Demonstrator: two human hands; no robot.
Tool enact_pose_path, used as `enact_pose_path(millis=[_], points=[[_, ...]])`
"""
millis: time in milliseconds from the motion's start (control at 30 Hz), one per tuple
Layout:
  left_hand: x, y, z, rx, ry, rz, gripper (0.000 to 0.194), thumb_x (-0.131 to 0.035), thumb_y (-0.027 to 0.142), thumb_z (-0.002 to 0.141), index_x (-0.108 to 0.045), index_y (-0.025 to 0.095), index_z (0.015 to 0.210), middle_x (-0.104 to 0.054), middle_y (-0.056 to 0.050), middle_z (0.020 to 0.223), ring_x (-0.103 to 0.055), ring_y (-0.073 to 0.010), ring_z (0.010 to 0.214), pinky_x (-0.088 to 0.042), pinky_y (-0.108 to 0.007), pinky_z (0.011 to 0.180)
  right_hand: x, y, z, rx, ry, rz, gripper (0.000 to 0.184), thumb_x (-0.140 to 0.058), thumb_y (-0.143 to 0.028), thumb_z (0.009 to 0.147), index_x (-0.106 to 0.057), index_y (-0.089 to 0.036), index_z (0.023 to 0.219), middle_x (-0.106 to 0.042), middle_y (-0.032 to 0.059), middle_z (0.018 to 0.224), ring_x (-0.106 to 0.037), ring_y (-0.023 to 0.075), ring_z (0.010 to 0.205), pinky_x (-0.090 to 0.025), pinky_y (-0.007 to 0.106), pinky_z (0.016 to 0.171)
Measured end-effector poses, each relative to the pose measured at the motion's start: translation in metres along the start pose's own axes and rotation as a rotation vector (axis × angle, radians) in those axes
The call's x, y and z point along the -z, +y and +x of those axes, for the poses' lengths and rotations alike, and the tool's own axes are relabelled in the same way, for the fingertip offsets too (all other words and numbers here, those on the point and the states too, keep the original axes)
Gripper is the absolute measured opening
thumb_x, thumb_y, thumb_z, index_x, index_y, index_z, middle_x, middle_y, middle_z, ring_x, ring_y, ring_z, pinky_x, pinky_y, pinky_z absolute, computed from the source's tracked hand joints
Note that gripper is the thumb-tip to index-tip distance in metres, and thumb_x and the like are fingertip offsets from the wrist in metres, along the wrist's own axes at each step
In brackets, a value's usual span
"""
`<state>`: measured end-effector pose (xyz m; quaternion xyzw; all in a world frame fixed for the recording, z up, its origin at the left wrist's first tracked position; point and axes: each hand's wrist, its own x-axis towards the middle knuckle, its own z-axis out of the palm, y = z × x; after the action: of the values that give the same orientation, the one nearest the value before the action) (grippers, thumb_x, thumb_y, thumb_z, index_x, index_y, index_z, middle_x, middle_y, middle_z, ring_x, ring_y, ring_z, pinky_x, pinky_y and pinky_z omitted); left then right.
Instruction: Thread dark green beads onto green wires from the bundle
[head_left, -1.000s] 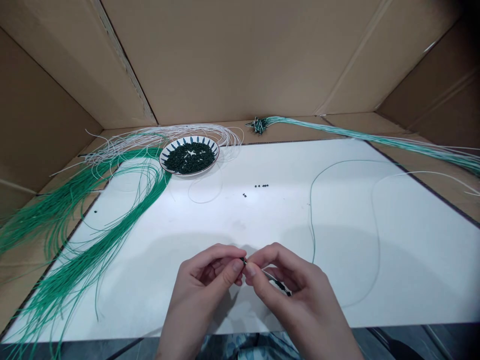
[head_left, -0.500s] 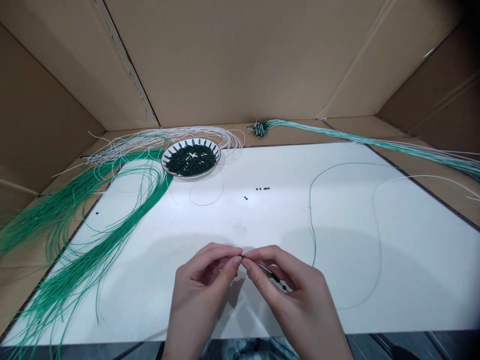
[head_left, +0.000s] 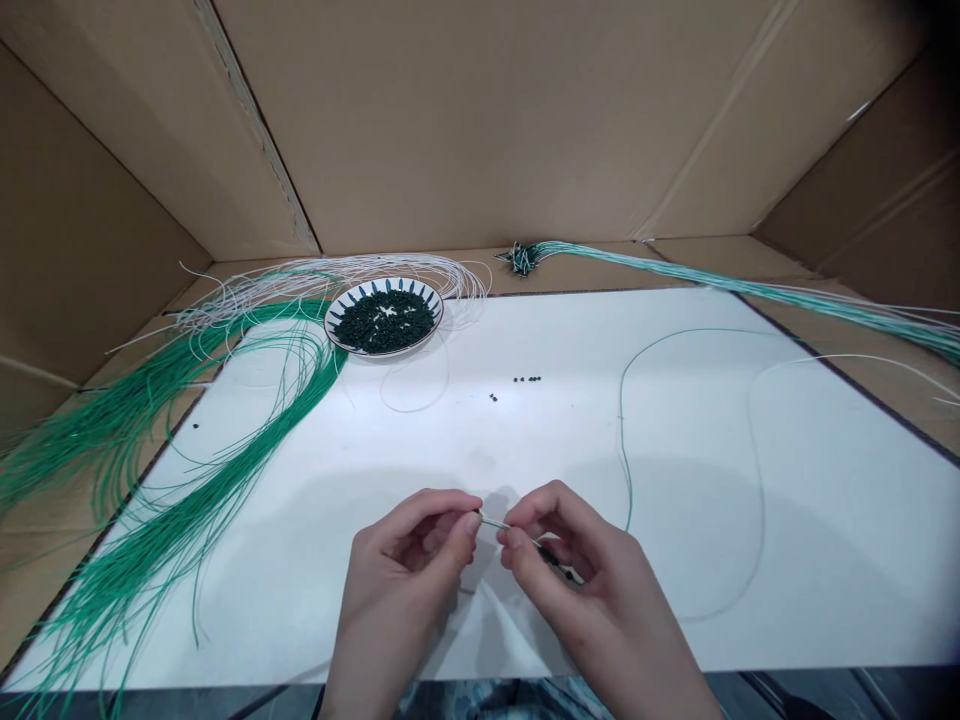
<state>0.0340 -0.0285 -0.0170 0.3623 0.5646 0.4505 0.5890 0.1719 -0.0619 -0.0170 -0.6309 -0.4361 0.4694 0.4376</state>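
Note:
Between thumb and forefinger, my left hand pinches a small dark bead, of which only an edge shows at the fingertips. A short taut piece of pale green-white cord runs from there to my right hand, whose thumb and forefinger are closed on it. Below the right fingers a strand of dark beads hangs along the cord, partly hidden by the palm. Both hands are above the white board, near its front edge.
A striped-rim dish of dark green beads stands at the back, beside bundles of green cords and white cords. Several loose beads lie mid-board. A beaded star with long cords lies behind. Cardboard walls surround the board.
My right hand has moved slightly right, away from the left fingertips. A stretch of cord now shows between the hands, which were touching before.

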Motion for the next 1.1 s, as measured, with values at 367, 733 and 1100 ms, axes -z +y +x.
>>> enact_pose_path(millis=[367, 733, 1100], points=[[0.001, 0.000, -0.002, 0.069, -0.099, -0.109, 0.013, -0.095, 0.028, 0.064, -0.084, 0.022, 0.069, -0.070, 0.002, 0.056, -0.061, -0.0116, 0.058, -0.049, -0.019, 0.058, -0.005, -0.002, -0.003, 0.046, 0.037, 0.164, 0.021, -0.067, -0.036, 0.092, -0.066, -0.023, 0.076, -0.071, -0.0007, 0.073, -0.069, 0.0173, 0.073, -0.054, 0.023, 0.070], [0.001, 0.000, -0.004, 0.114, -0.137, -0.207, 0.028, -0.098, 0.041, 0.060, -0.082, 0.019, 0.068, -0.062, 0.003, 0.051, -0.053, -0.0106, 0.053, -0.045, -0.020, 0.056, -0.006, -0.007, -0.009, 0.054, 0.052, 0.257, 0.019, -0.067, -0.036, 0.093, -0.069, -0.023, 0.079, -0.073, -0.0008, 0.075, -0.072, 0.0163, 0.074, -0.057, 0.021, 0.071], [0.006, -0.002, -0.002, 0.063, -0.175, -0.144, 0.027, -0.093, 0.044, 0.069, -0.080, 0.020, 0.071, -0.064, 0.002, 0.054, -0.055, -0.0119, 0.056, -0.043, -0.021, 0.058, -0.006, -0.008, -0.011, 0.071, 0.064, 0.173, 0.024, -0.065, -0.042, 0.097, -0.070, -0.024, 0.082, -0.073, 0.0009, 0.077, -0.073, 0.0169, 0.076, -0.059, 0.020, 0.070]])
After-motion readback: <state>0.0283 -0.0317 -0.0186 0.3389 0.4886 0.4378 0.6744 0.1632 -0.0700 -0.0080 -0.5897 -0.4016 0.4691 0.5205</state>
